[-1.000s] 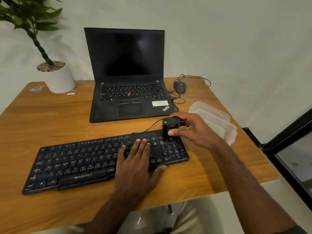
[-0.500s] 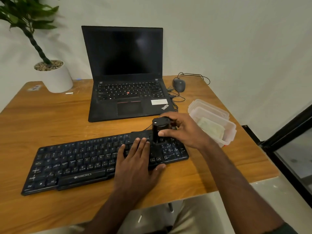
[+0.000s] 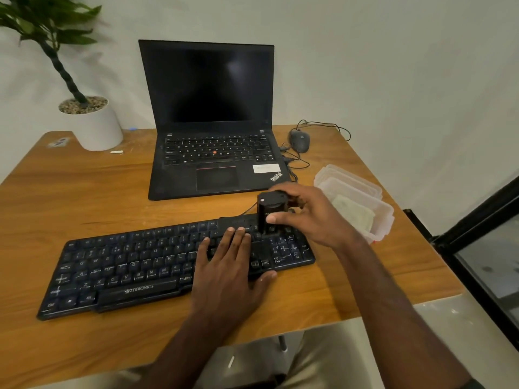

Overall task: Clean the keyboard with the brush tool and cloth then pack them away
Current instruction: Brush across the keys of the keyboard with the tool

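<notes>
Presently, head view, one frame, items as seen:

1. Keyboard (image 3: 174,265): black, wired, "ZEBRONICS" on front edge; lies flat on wooden table (image 3: 70,192), front-centre, slightly angled.
2. Left hand (image 3: 227,273): flat, palm down, fingers spread over keys right of centre; thumb at kbd's front edge. Holds nothing, just presses on kbd.
3. Brush tool (image 3: 270,211): black, cylindrical, upright; lower end on keys at kbd's right rear, near numpad. Bristles not discernible.
4. Right hand (image 3: 309,214): wrapped round brush tool, thumb on near side, fingers behind; firm closed grasp on it.
5. Cloth (image 3: 354,213): pale, folded, inside clear plastic container (image 3: 384,217) at table's right edge, just right of right hand.
6. Lid (image 3: 348,178): clear, appears to sit behind/under container; exact stacking unclear.
7. Laptop (image 3: 213,122): black, open, screen dark, behind kbd, apart from it.
8. Mouse (image 3: 300,140): dark, wired, right of laptop, near table's rear.
9. Plant pot (image 3: 92,124): white, gravel-topped, green plant; rear-left corner.
10. Small white object (image 3: 116,152): on table just in front of pot; type unclear.
</notes>
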### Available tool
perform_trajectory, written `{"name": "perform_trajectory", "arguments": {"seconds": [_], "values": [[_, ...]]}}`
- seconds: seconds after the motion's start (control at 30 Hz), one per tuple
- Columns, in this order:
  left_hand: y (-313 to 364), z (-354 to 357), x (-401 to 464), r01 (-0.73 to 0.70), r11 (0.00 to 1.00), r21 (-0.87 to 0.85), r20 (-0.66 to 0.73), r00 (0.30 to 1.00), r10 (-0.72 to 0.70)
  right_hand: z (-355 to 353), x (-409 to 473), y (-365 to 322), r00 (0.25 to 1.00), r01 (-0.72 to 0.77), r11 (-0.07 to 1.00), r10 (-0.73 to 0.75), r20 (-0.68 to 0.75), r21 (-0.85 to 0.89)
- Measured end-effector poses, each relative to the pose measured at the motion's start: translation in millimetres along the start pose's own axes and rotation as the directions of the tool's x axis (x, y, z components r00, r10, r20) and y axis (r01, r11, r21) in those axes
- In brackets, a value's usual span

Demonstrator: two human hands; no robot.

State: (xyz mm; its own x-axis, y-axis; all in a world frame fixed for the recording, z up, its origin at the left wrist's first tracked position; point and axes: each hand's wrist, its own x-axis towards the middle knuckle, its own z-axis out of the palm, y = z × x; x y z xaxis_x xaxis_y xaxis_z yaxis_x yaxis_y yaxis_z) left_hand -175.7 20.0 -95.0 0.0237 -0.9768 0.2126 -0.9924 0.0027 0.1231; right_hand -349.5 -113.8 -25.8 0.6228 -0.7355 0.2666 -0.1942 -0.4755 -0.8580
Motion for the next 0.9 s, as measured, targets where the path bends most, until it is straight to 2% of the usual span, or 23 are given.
{"name": "perform_trajectory", "arguments": {"seconds": [0.1, 0.23, 0.33, 0.47, 0.53, 0.63, 0.8, 0.9], "values": [[-0.3, -0.1, -0.2, 0.007, 1.0, -0.007, 0.007, 1.0, -0.007, -7.5, -4.1, 6.2, 0.999, -0.038, 0.999, 0.038, -0.004, -0.021], [0.3, 1.1, 0.4, 0.0, 1.0, -0.008, 0.004, 1.0, 0.0, -46.8, -19.8, 14.6, 0.995, -0.073, 0.996, 0.069, -0.076, -0.043], [0.4, 1.5, 0.8, -0.005, 1.0, -0.004, 0.01, 1.0, 0.005, -51.7, -22.4, 9.9, 0.991, -0.03, 0.999, 0.033, -0.133, 0.026], [0.4, 0.3, 1.0, 0.001, 1.0, -0.009, 0.022, 1.0, -0.001, -18.1, -8.8, 2.2, 0.996, 0.002, 0.999, 0.003, -0.088, 0.048], [-0.2, -1.2, 0.2, 0.008, 1.0, -0.012, 0.032, 0.999, -0.007, 0.1, -3.3, 0.6, 0.999, -0.004, 1.0, 0.004, -0.036, 0.004], [-0.4, -1.6, -0.8, 0.012, 1.0, -0.014, 0.031, 0.999, -0.012, -5.2, -7.4, 6.1, 0.998, -0.057, 0.998, 0.057, -0.01, -0.018], [0.1, 0.6, 0.6, -0.004, 1.0, -0.017, 0.012, 1.0, 0.004, -48.4, -21.7, 11.8, 0.995, -0.077, 0.995, 0.072, -0.071, -0.07], [0.1, 0.2, 0.4, -0.006, 1.0, -0.012, 0.018, 1.0, 0.006, -50.9, -19.0, 8.1, 0.99, -0.062, 0.998, 0.059, -0.13, -0.022]]}}
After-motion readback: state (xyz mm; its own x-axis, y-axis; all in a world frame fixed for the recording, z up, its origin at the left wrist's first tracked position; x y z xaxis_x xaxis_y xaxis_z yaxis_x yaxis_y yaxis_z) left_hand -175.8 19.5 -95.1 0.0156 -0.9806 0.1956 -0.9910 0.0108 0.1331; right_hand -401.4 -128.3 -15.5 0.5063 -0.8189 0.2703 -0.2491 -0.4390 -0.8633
